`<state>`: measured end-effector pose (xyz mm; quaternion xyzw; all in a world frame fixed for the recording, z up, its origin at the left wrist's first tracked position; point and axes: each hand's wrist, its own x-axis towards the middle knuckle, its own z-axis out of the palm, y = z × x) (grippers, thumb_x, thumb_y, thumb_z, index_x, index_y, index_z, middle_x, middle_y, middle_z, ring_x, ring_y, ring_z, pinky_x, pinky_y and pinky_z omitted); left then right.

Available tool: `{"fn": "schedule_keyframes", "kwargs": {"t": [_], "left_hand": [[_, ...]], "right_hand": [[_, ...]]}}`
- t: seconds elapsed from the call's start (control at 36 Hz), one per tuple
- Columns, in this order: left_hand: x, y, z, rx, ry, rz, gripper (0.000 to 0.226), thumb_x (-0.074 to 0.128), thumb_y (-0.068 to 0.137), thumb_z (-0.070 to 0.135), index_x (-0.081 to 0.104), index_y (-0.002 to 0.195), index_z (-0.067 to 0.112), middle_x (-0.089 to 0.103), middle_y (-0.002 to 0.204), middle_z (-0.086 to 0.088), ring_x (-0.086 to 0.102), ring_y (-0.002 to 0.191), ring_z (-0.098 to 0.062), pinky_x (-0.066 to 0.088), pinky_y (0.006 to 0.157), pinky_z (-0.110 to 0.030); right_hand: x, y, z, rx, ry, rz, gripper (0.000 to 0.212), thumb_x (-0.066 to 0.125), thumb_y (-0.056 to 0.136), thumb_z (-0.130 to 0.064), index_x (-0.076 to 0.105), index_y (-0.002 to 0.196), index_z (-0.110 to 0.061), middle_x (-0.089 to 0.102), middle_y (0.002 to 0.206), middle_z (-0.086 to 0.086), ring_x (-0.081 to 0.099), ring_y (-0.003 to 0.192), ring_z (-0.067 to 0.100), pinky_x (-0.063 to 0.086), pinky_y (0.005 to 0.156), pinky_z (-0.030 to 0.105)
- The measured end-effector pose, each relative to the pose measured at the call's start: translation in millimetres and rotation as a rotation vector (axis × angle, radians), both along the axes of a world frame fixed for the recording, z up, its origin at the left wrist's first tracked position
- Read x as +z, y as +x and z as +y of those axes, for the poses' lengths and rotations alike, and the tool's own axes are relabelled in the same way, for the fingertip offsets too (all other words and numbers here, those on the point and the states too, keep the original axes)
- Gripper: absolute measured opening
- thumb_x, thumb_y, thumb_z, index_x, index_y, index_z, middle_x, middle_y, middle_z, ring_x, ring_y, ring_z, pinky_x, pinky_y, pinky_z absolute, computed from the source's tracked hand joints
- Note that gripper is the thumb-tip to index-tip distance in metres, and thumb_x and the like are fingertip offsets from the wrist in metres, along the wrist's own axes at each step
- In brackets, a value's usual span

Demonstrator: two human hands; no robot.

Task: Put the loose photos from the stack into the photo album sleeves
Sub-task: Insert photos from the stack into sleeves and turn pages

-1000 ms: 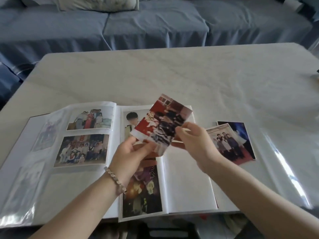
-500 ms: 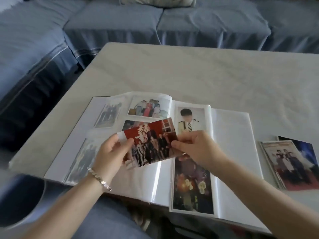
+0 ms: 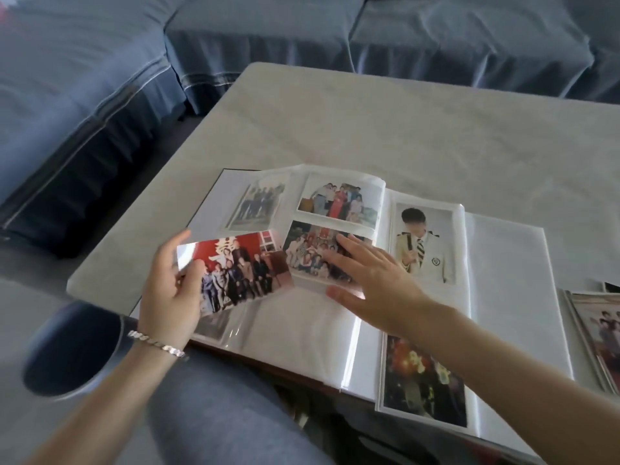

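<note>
The left hand [image 3: 171,293] grips a loose photo [image 3: 241,270] by its left end, thumb curled over the front. The glossy print shows a dark-clothed group before a red wall and hangs above the left page of the open album [image 3: 503,280]. The right hand [image 3: 372,283] holds nothing, its fingers spread straight over that page's filled sleeve; contact is unclear. The stack [image 3: 597,333] lies just right of the album.

1. A silver, flat-linked metal bracelet [image 3: 156,344] circles the wrist of the left hand [image 3: 167,303], lower left of the frame.
2. Both forearms are uncovered up to the bottom edge.
3. Grey-blue fabric trousers [image 3: 218,414] cover the leg, bottom centre.
</note>
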<state>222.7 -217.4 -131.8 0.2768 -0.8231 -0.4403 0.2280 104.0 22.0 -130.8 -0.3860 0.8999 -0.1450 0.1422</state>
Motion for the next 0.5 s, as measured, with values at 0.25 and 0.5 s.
{"fn": "schedule_keyframes", "kwargs": {"t": [0.25, 0.5], "left_hand": [[-14.2, 4.7, -21.1, -0.048, -0.231, 0.025, 0.041, 0.044, 0.096, 0.008, 0.039, 0.136, 0.013, 0.049, 0.128, -0.003, 0.053, 0.100, -0.020, 0.046, 0.079, -0.036], [-27.9, 8.7, -47.1, -0.056, -0.231, 0.009, 0.039, 0.046, 0.096, 0.011, 0.039, 0.135, 0.011, 0.048, 0.122, -0.003, 0.053, 0.098, -0.018, 0.044, 0.064, -0.004]], "right_hand": [[-11.0, -2.5, -4.1, 0.025, 0.093, 0.073, 0.075, 0.020, 0.081, -0.073, 0.004, 0.147, -0.042, -0.007, 0.157, -0.008, -0.015, 0.142, 0.008, -0.020, 0.106, 0.028], [-7.6, -2.1, -5.9, 0.026, 0.071, 0.038, 0.086, 0.007, 0.068, -0.078, 0.004, 0.146, -0.042, -0.007, 0.157, -0.009, -0.025, 0.126, -0.003, -0.025, 0.101, 0.023]]}}
